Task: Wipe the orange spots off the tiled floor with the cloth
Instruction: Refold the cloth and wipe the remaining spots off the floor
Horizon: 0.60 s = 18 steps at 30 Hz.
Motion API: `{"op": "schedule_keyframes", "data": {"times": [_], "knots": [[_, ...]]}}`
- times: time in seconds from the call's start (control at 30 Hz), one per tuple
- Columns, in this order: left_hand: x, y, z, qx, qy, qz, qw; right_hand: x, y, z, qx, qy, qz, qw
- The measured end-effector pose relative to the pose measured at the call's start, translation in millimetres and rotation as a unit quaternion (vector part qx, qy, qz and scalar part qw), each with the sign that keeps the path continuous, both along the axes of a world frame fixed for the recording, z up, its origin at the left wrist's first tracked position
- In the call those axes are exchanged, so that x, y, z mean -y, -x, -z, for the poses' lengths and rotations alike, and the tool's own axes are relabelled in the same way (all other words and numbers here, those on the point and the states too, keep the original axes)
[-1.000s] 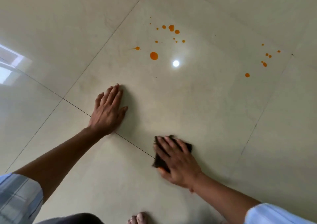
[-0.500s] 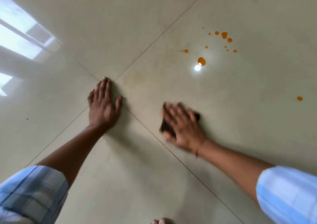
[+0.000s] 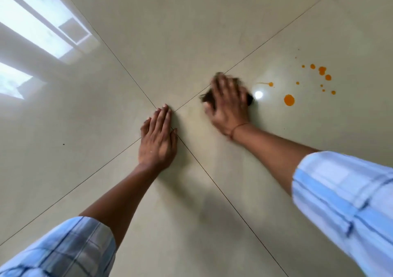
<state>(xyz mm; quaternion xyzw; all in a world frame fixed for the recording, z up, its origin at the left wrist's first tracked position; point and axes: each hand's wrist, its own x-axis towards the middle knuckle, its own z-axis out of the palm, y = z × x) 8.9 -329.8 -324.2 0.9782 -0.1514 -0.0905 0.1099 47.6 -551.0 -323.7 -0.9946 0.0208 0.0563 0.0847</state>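
Nearest are two pale checked sleeves (image 3: 63, 249). The left hand (image 3: 158, 136) lies flat on the tiled floor (image 3: 191, 32), right where four tiles meet, its fingers (image 3: 164, 117) straight and close together, holding nothing. A little farther on, the right hand (image 3: 228, 104), blurred, presses down on the dark cloth (image 3: 207, 97) with its fingers laid loosely apart over it. The cloth's edges peep out on either side. Beyond, to the right, lie the orange spots (image 3: 289, 100), near the cloth but not touching it.
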Motion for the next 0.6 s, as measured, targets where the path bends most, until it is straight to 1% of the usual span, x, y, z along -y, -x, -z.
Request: {"op": "schedule_keyframes", "data": {"times": [0.03, 0.1, 0.13, 0.2, 0.23, 0.27, 0.33, 0.37, 0.5, 0.57, 0.6], "knots": [[-2, -1, 2, -0.001, 0.0, 0.001, 1.0, -27, 5, 3, 0.01, -0.001, -0.028, 1.0], [-3, -1, 1, -0.01, -0.003, -0.002, 1.0, -48, 60, 2, -0.008, 0.004, -0.155, 0.988], [-4, 0, 2, -0.014, -0.008, -0.001, 1.0, -39, 98, 2, -0.032, 0.006, -0.208, 0.978], [-2, 0, 0, -0.019, -0.008, -0.003, 1.0, 4, 149, -8, -0.079, 0.011, -0.249, 0.965], [-1, -2, -2, -0.025, -0.004, -0.005, 1.0, 25, 157, -12, -0.085, 0.022, -0.24, 0.967], [0, -2, -4, -0.032, -0.003, -0.005, 0.999, 44, 154, -13, -0.088, 0.033, -0.205, 0.974], [2, -2, -8, -0.04, -0.002, -0.004, 0.999, 63, 122, -21, -0.106, 0.044, -0.107, 0.988], [2, -2, -9, -0.039, -0.002, -0.003, 0.999, 60, 97, -22, -0.098, 0.045, -0.08, 0.991], [0, 1, -7, -0.036, 0.001, 0.0, 0.999, -2, -5, -12, -0.06, 0.019, -0.083, 0.995], [-2, -4, -2, -0.019, -0.001, 0.006, 1.0, -24, -13, -4, -0.03, 0.013, -0.071, 0.997], [-2, -3, 2, -0.016, -0.001, 0.0, 1.0, -24, 5, 1, -0.015, 0.011, -0.09, 0.996]]}}
